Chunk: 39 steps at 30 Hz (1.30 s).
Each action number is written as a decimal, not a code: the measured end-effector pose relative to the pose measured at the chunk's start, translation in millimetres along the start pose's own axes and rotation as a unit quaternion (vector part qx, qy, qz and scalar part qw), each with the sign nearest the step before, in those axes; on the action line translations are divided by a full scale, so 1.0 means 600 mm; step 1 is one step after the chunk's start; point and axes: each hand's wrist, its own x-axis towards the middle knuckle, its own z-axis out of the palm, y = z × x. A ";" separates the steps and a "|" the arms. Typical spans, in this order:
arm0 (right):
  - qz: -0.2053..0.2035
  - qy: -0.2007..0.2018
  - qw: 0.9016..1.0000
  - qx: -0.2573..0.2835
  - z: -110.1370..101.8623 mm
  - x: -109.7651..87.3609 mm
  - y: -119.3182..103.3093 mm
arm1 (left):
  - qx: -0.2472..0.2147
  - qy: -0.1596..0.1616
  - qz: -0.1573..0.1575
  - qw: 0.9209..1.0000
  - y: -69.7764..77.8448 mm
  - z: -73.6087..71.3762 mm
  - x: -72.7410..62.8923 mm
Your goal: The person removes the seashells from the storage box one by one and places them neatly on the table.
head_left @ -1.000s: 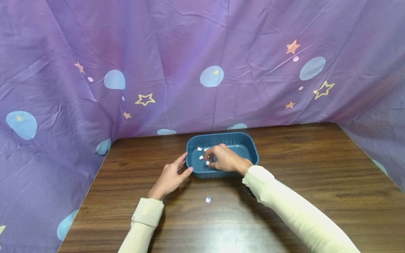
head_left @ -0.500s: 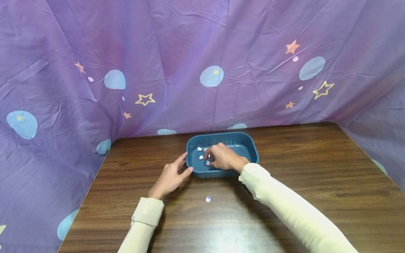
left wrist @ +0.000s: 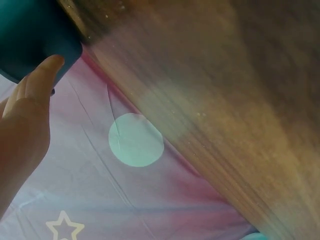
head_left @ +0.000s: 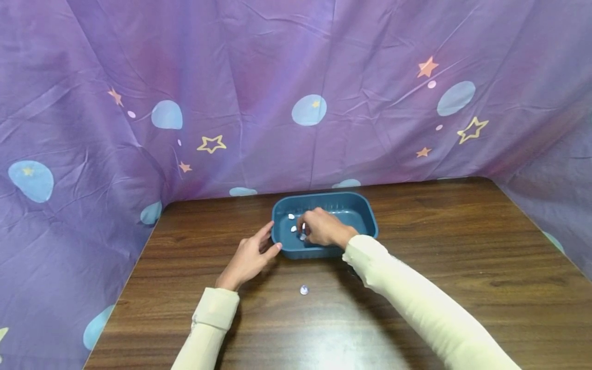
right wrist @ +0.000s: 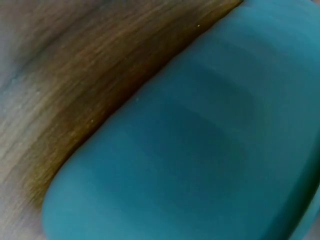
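Note:
On the table, a blue plastic tray [head_left: 361, 226] holds several small white pebble-like pieces [head_left: 291, 216] at its left end. My left hand [head_left: 246, 261] rests against the tray's left wall, thumb and fingers extended and spread around the front corner; the left wrist view shows its fingers on the teal wall too. My right hand [head_left: 324, 227] reaches into the tray with its fingers curled down at a small white piece [head_left: 302, 237], which they partly cover. Only the tray's side [right wrist: 190, 150] appears in the right wrist view, not the hand.
A small shiny whitish-purple bead-like piece [head_left: 303, 290] lies on the wooden table [head_left: 444, 246] in front of the tray. Behind, a purple curtain [head_left: 259, 92] with stars and planets hangs down to the table's back edge.
My right hand's fingers have drawn in around the small piece, and its forearm has shifted slightly left. My left hand, the tray and the bead-like piece on the table have stayed in place.

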 end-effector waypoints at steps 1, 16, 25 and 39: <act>0.003 -0.001 1.000 -0.001 0.000 0.001 -0.001 | 0.000 0.000 0.001 1.000 0.000 0.000 0.001; 0.040 -0.014 0.999 -0.009 0.004 0.008 -0.002 | 0.005 -0.001 0.004 1.000 0.002 -0.001 -0.001; 0.046 -0.021 0.999 -0.013 0.011 0.012 0.001 | 0.003 -0.002 -0.003 1.000 0.004 -0.001 -0.002; 0.049 -0.018 0.998 -0.017 0.016 0.014 0.001 | 0.010 0.002 0.003 1.000 0.003 -0.002 -0.002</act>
